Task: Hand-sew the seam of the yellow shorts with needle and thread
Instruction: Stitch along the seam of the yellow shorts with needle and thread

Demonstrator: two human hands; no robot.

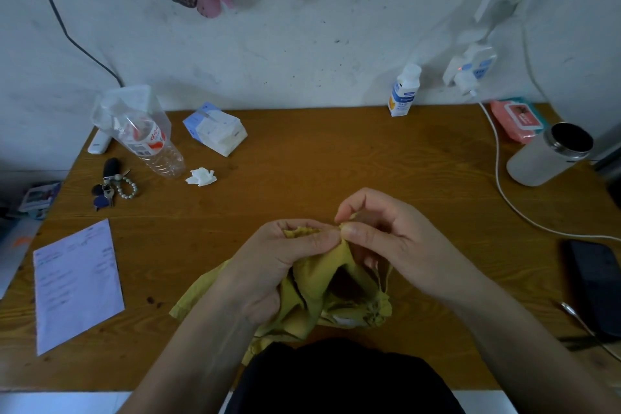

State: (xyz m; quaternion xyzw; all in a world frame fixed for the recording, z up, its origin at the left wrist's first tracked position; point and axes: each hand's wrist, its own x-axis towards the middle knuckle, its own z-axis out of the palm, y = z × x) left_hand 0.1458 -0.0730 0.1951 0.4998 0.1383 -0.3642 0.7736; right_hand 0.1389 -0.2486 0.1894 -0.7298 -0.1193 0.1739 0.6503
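Left hand (268,262) and right hand (386,235), two grips tight on one pair of yellow shorts (314,286)

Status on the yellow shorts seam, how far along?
Done: the seam edge of the yellow shorts is gathered up between both hands. In hand: the left hand grips the bunched edge, and the right hand pinches the fabric beside the left thumb, likely mid-stitch. Left: unclear, since needle, thread and any finished stitches are too small to see.
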